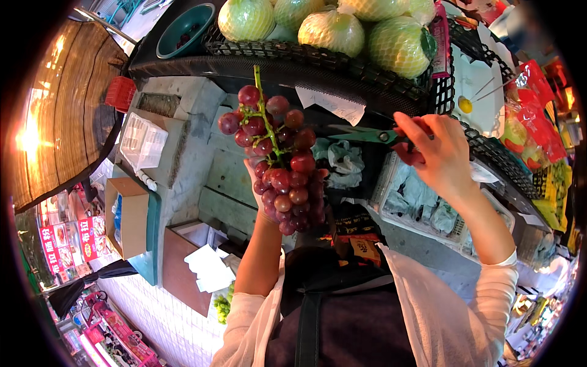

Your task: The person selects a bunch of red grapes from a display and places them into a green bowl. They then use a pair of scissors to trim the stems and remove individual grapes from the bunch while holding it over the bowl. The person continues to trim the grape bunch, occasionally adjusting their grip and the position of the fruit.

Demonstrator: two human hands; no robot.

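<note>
A bunch of red grapes (296,183) rests on my left hand (255,181), which supports it from below and behind; most of that hand is hidden by the fruit. The bunch's green stem (258,85) points up and away from me. My right hand (433,151) grips a pair of scissors (364,136) by the handles. Their blades point left toward the grapes, slightly apart, and do not visibly touch the bunch.
Ahead, a black plastic basket (316,51) holds net-wrapped pale-green fruits (331,33). Left of it stands a green bowl (163,43) with dark grapes inside. Below the counter are a white crate (380,188) with plastic bags, a white basket (143,142) and a cardboard box (135,220).
</note>
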